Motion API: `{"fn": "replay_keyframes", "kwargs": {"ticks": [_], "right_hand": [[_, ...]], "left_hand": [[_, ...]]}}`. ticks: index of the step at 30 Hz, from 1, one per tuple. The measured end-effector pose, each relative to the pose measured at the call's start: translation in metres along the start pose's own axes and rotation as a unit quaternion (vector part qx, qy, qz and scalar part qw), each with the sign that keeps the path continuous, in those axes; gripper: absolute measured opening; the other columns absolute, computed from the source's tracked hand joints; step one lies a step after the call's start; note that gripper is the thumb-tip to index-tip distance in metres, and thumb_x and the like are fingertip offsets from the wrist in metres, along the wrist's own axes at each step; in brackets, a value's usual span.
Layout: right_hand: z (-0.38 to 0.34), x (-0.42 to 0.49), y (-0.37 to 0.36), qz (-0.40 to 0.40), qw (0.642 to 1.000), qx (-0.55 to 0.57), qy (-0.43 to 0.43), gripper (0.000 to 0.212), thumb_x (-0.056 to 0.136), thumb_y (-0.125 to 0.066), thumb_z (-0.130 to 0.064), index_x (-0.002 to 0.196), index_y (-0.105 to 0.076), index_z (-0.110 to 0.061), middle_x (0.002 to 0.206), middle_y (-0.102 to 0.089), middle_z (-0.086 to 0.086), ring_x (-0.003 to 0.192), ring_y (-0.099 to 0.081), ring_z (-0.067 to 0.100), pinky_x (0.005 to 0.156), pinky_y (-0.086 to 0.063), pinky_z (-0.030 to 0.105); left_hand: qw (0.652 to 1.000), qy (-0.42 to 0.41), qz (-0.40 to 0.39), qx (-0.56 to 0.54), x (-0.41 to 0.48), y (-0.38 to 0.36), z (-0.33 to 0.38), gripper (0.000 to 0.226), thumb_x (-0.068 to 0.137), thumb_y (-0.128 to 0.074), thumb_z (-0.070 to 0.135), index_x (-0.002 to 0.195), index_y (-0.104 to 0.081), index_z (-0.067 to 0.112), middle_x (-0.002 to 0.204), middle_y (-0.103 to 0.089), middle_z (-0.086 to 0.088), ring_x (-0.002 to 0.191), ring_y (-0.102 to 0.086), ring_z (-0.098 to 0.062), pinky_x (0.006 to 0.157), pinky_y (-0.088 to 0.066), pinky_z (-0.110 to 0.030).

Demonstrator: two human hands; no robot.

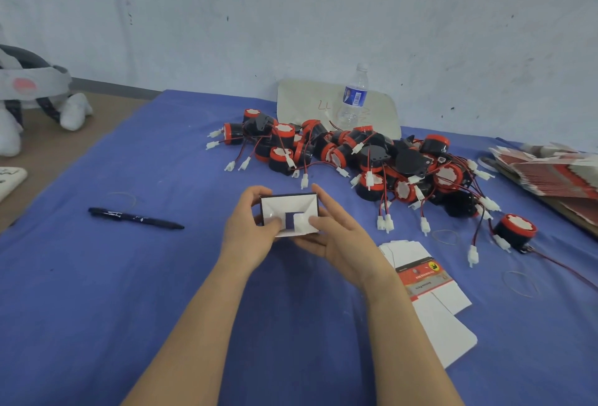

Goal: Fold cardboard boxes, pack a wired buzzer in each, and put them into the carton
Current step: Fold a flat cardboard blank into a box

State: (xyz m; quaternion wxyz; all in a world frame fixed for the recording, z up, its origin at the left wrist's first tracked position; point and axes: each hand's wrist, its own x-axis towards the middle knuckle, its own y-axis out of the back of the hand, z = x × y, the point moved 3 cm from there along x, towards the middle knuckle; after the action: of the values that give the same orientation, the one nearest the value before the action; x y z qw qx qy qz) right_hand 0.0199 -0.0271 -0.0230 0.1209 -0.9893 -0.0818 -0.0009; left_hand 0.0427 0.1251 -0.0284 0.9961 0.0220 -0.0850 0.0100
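I hold the box (289, 206) just above the cloth (97, 292), its open end turned toward me so I can watch the flaps go in. My left hand (249, 227) wraps the left side, thumb pressing 1 small flap inward. My right hand (339, 237) cups the right side, thumb on the other flap. Gripping both sides should keep the walls square while the flaps tuck. A dark gap between the 2 flaps suggests this end isn't closed yet. The buzzers (356, 153) lie heaped just beyond, handy for packing. Flat blanks (430, 289) wait beside my right wrist. I can't see the carton.
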Motion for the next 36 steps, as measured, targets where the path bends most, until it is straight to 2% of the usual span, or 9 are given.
{"fn": "replay_keyframes", "kwargs": {"ticks": [4, 7, 12, 18, 20, 23, 30, 33, 36], "right_hand": [[0.0, 0.001, 0.001, 0.094, 0.99, -0.099, 0.033, 0.036, 0.096, -0.053, -0.007, 0.122, -0.052, -0.033, 0.12, -0.064, 0.007, 0.089, -0.071, 0.019, 0.066, -0.057, 0.025], [-0.001, 0.001, 0.003, 0.12, 0.988, -0.088, 0.048, 0.031, 0.096, -0.054, -0.009, 0.119, -0.052, -0.03, 0.114, -0.067, 0.01, 0.081, -0.071, 0.018, 0.063, -0.056, 0.026], [-0.003, -0.001, 0.003, 0.13, 0.988, -0.069, 0.054, 0.029, 0.096, -0.054, -0.011, 0.12, -0.053, -0.028, 0.107, -0.07, 0.01, 0.083, -0.071, 0.019, 0.064, -0.056, 0.027], [-0.003, -0.002, 0.006, 0.156, 0.985, -0.066, 0.041, 0.029, 0.097, -0.053, -0.012, 0.124, -0.053, -0.022, 0.1, -0.071, 0.01, 0.069, -0.07, 0.016, 0.06, -0.055, 0.023], [-0.004, -0.002, 0.007, 0.163, 0.985, -0.054, 0.034, 0.029, 0.097, -0.055, -0.011, 0.124, -0.054, -0.022, 0.098, -0.072, 0.009, 0.07, -0.071, 0.016, 0.06, -0.055, 0.023], [-0.004, -0.003, 0.008, 0.165, 0.985, -0.034, 0.027, 0.03, 0.096, -0.056, -0.011, 0.124, -0.056, -0.022, 0.1, -0.073, 0.011, 0.075, -0.072, 0.018, 0.06, -0.056, 0.023], [0.001, 0.002, -0.016, 0.123, 0.992, -0.024, 0.033, 0.027, 0.098, -0.053, -0.025, 0.125, -0.056, -0.023, 0.091, -0.07, 0.002, 0.063, -0.069, 0.022, 0.061, -0.057, 0.026], [0.002, 0.005, -0.021, 0.118, 0.991, -0.047, 0.051, 0.032, 0.097, -0.055, -0.024, 0.129, -0.052, -0.025, 0.104, -0.069, 0.006, 0.065, -0.07, 0.018, 0.06, -0.056, 0.023], [0.004, 0.005, -0.018, 0.135, 0.983, -0.093, 0.078, 0.044, 0.093, -0.059, -0.01, 0.133, -0.046, -0.024, 0.117, -0.064, 0.007, 0.069, -0.071, 0.016, 0.064, -0.058, 0.025]], "left_hand": [[0.997, -0.043, -0.012, 0.068, -0.002, -0.005, 0.003, 0.042, 0.088, -0.058, 0.002, 0.106, -0.049, 0.038, 0.115, -0.051, 0.016, 0.105, -0.058, -0.011, 0.08, -0.054, -0.025], [0.989, -0.11, -0.015, 0.102, -0.005, -0.009, 0.009, 0.047, 0.091, -0.052, 0.0, 0.119, -0.045, 0.037, 0.13, -0.039, 0.009, 0.117, -0.047, -0.009, 0.096, -0.046, -0.025], [0.981, -0.145, -0.025, 0.124, -0.007, -0.01, 0.013, 0.041, 0.093, -0.046, -0.003, 0.09, -0.047, 0.038, 0.143, -0.03, 0.007, 0.122, -0.044, -0.007, 0.086, -0.037, -0.002], [0.991, -0.083, -0.081, 0.068, -0.006, -0.013, 0.008, 0.025, 0.097, -0.047, 0.014, 0.092, -0.068, 0.026, 0.13, -0.046, 0.016, 0.123, -0.049, -0.01, 0.098, -0.048, -0.033], [0.989, -0.085, -0.107, 0.064, -0.009, -0.013, 0.011, 0.012, 0.09, -0.057, 0.035, 0.091, -0.068, 0.032, 0.128, -0.046, 0.022, 0.117, -0.05, 0.004, 0.091, -0.048, -0.016], [0.985, -0.119, -0.097, 0.074, -0.012, -0.013, 0.014, 0.036, 0.072, -0.062, 0.055, 0.093, -0.066, 0.026, 0.116, -0.046, 0.03, 0.102, -0.046, 0.025, 0.072, -0.042, 0.0], [0.976, -0.116, 0.126, 0.134, -0.003, -0.003, 0.006, 0.031, 0.086, -0.066, 0.037, 0.105, -0.043, 0.026, 0.104, -0.048, 0.019, 0.095, -0.055, -0.012, 0.072, -0.047, -0.026], [0.986, -0.08, 0.112, 0.096, 0.001, -0.003, 0.004, 0.057, 0.089, -0.064, 0.032, 0.137, -0.036, 0.019, 0.127, -0.046, 0.011, 0.108, -0.052, -0.013, 0.086, -0.044, -0.026], [0.991, -0.035, 0.048, 0.124, 0.003, -0.008, 0.0, 0.055, 0.094, -0.058, 0.029, 0.144, -0.037, 0.016, 0.138, -0.049, 0.001, 0.122, -0.05, -0.016, 0.098, -0.043, -0.029]]}}
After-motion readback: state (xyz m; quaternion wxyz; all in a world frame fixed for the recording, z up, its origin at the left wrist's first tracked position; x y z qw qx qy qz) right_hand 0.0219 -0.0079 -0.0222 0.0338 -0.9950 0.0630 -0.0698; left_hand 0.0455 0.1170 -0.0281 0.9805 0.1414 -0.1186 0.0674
